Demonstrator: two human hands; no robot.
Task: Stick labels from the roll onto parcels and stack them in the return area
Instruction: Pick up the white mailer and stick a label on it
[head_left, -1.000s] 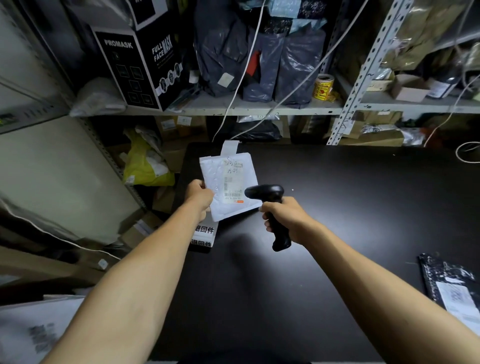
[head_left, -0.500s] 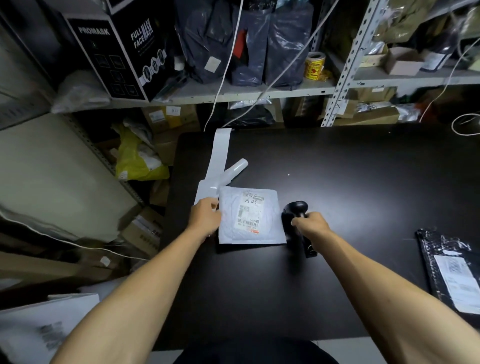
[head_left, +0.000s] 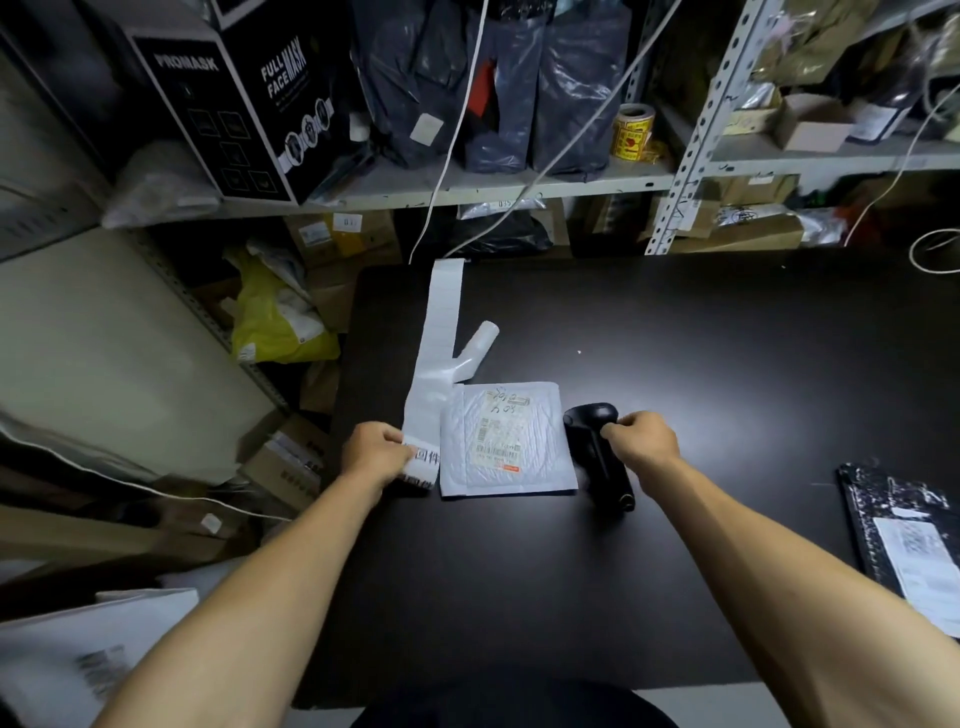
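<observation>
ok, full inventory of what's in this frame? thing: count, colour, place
padded mailer: 1, white, flat on table between the hands
label strip: 1, white, on table left of mailer, running toward the far edge
barcode scanner: 1, black, lying on table right of mailer
black parcel: 1, black with white label, right table edge
table: 1, black
sticker roll: 1, yellow, on shelf
mask box: 1, black, shelf at left
dark poly bags: several, on shelf
yellow bag: 1, below shelf, left of table
left hand: pinches near end of label strip
right hand: curled on scanner handle
</observation>
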